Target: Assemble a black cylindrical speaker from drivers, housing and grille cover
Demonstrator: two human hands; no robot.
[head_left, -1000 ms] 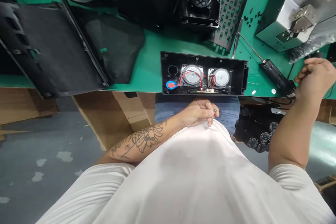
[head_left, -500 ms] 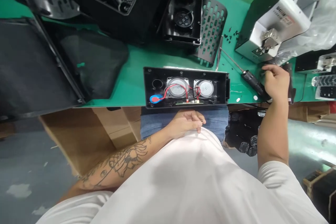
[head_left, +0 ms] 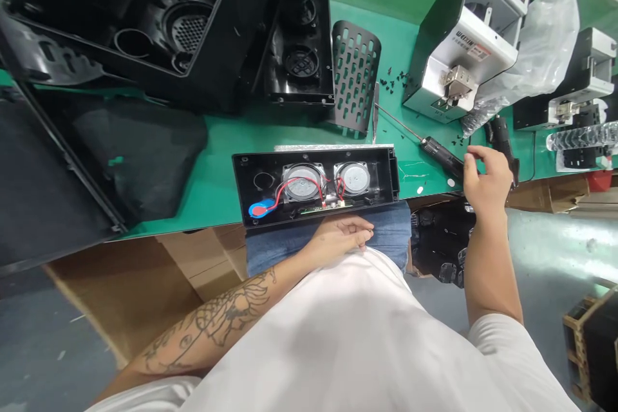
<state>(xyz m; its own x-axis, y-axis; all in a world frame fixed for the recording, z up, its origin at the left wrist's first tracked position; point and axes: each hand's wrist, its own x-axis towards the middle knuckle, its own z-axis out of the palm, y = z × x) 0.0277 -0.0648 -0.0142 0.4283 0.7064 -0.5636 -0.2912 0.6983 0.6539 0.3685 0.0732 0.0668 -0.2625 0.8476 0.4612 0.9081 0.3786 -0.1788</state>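
Observation:
Below the bench edge my left hand (head_left: 340, 238) rests by my lap, its thumb and fingers pressed together; anything inside is too small or hidden to name. My right hand (head_left: 487, 181) hovers over the bench's right side in a pinch, and I cannot make out what is in it. Beside it lies a black electric screwdriver (head_left: 440, 156) with a long bit, and several tiny black screws (head_left: 458, 140) are just beyond. In front of me sits an open black speaker housing (head_left: 381, 193) with two round speakers (head_left: 353, 178), red wires and a blue-and-red round part (head_left: 261, 208).
Large black housings (head_left: 241, 58) and a perforated black panel (head_left: 357, 77) stand at the back. A screw feeder machine (head_left: 463, 45), loose screws (head_left: 393, 80), a plastic bag (head_left: 545, 45) and another black power tool (head_left: 502, 145) occupy the right. Cardboard boxes (head_left: 130, 283) stand below the bench.
The view has shifted, so the bench things appear lower and further left. My right hand has come back from the screws and black tool toward me, fingers pinched. My left hand stays by my lap.

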